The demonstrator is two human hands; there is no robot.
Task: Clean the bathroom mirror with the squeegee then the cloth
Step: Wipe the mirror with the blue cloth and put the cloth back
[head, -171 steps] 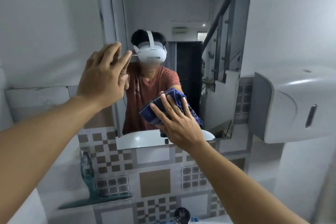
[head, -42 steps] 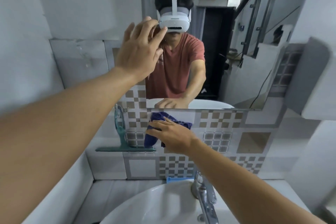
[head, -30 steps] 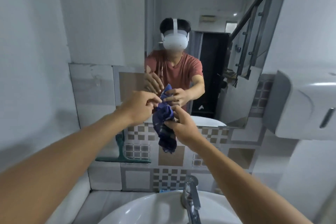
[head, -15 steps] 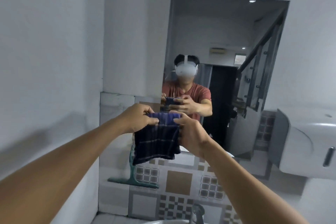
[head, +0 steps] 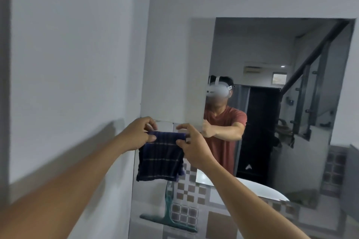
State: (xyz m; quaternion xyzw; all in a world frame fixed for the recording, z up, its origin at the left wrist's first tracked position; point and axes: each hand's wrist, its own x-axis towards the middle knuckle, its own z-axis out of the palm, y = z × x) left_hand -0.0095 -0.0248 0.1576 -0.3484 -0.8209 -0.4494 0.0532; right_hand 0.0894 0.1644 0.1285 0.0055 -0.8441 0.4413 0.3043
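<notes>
A moment ago I had the dark blue striped cloth [head: 160,158] bunched in one fist; now it hangs opened out, my left hand [head: 138,135] and right hand [head: 191,146] each pinching a top corner. I judge the wiping is done and I am folding or shaking it out. It hangs in the air in front of the tiled wall [head: 191,190], left of the frameless wall mirror [head: 272,48], top edge running left to right, length dropping straight down. Below it the teal plastic squeegee [head: 168,210] stands upright on the ledge, blade down.
</notes>
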